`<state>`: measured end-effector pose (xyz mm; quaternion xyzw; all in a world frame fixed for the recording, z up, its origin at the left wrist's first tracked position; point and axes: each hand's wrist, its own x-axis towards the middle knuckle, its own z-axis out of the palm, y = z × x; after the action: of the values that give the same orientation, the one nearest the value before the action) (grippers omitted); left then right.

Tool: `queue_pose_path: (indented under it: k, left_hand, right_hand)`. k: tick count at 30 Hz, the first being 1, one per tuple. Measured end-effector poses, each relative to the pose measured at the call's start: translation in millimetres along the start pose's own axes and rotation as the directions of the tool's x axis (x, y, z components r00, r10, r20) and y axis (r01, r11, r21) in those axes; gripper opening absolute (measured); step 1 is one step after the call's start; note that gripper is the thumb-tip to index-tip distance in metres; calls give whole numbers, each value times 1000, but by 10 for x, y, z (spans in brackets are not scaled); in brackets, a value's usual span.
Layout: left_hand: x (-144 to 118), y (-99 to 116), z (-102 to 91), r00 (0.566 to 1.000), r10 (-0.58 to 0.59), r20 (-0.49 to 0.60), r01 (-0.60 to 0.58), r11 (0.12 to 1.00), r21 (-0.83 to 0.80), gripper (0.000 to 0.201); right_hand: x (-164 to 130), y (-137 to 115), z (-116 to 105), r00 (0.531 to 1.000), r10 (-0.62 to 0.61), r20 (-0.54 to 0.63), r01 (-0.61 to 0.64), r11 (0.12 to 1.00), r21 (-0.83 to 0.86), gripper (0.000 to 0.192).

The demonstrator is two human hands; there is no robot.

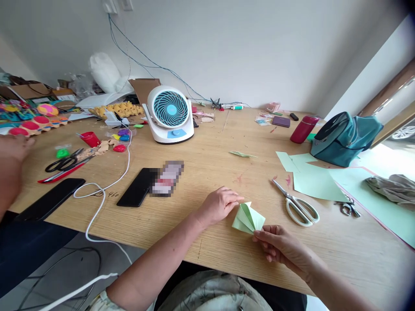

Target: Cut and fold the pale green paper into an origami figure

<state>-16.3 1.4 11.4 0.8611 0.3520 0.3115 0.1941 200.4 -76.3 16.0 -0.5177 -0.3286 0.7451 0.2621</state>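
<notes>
A light green folded paper [248, 219], with several creased flaps fanned out, is at the front of the table before me. My right hand [280, 246] pinches its lower right corner between thumb and forefinger, the other fingers curled beneath. At the paper's upper left is my left hand [218, 206], resting low over the tabletop with its fingers stretched toward the paper. Whether those fingertips touch it I cannot tell. White-handled scissors [300, 209] lie to the right, blades pointing away from me.
Green paper sheets [317, 183], a teal bag [346, 138] and a red bottle [304, 129] are on the right. A white fan [170, 113] stands at the back. Phones [138, 188] and a white cable [128, 160] lie left. Another person's arm [11, 168] reaches in at far left.
</notes>
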Motion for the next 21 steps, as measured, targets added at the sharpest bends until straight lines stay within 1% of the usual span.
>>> queue_pose_path:
  k: [2, 5, 13, 21]
  left_hand:
    - [-7, -17, 28, 996, 36, 86, -34, 999, -28, 30]
    - [2, -38, 46, 989, 40, 145, -28, 996, -80, 30]
    - [38, -98, 24, 982, 46, 182, -13, 984, -176, 22]
    - [49, -165, 75, 981, 34, 189, 1, 983, -184, 16]
  right_hand:
    - [-25, 12, -18, 1000, 8, 1, -8, 1000, -10, 40]
    - [-33, 27, -33, 1000, 13, 21, -13, 1000, -14, 40]
    - [-29, 29, -83, 998, 19, 59, -16, 999, -39, 37]
    - [-41, 20, -111, 996, 56, 69, -50, 996, -77, 41]
